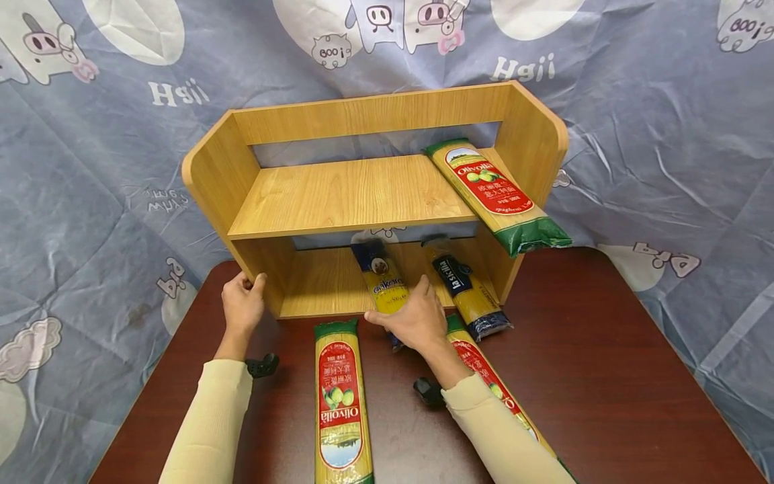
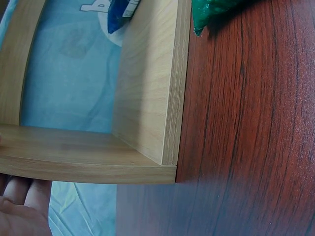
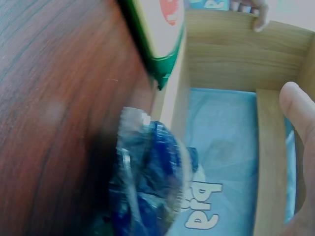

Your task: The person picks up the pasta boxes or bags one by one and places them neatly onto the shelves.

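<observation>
In the head view, my left hand [image 1: 243, 306] grips the front edge of the left side panel of a wooden two-tier shelf [image 1: 353, 195]; the left wrist view shows its fingers [image 2: 37, 196] outside the panel. My right hand [image 1: 418, 314] is over a yellow-and-blue pasta bag [image 1: 381, 272], which leans out of the lower tier with its near end past the shelf's front. In the right wrist view, the thumb [image 3: 298, 105] stands straight, away from the bag's crinkled blue end [image 3: 147, 182]. Another pasta bag with a dark label [image 1: 462, 286] lies to the right, also protruding from the lower tier.
A red-labelled spaghetti bag [image 1: 484, 185] lies slanted on the upper tier, its green end overhanging the front. Two similar spaghetti bags lie on the dark red table [image 1: 605, 356]: one in the middle [image 1: 340, 403], another [image 1: 484, 370] partly under my right forearm. Patterned cloth [image 1: 653, 134] hangs behind.
</observation>
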Available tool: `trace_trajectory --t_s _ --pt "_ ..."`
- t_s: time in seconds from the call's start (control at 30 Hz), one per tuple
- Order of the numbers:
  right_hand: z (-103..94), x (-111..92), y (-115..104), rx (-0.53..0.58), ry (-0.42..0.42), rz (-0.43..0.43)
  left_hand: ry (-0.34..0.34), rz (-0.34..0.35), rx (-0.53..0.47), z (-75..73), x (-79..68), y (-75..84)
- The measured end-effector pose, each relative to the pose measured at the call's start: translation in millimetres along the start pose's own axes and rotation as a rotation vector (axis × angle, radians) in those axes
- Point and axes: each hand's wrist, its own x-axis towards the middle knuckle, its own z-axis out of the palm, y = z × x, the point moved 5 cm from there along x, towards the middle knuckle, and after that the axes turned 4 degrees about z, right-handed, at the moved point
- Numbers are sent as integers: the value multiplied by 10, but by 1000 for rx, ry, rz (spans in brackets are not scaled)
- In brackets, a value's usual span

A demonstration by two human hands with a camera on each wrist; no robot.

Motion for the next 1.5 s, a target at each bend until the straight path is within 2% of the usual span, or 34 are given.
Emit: trace_trajectory --t_s 0.27,0.53,0.97,1.33,1.5 --pt "-233 -142 -61 111 -12 -8 6 -4 -29 -4 -6 17" --pt "-484 -307 -68 183 -28 20 -2 -9 -53 -5 -1 0" --pt "-816 -582 60 167 -35 36 -4 -9 -34 -10 -2 -1" --pt "-955 -806 293 131 58 10 -7 -7 -25 0 -11 14" --pt "-1011 -927 379 103 69 22 -4 -3 -15 -6 -16 12"
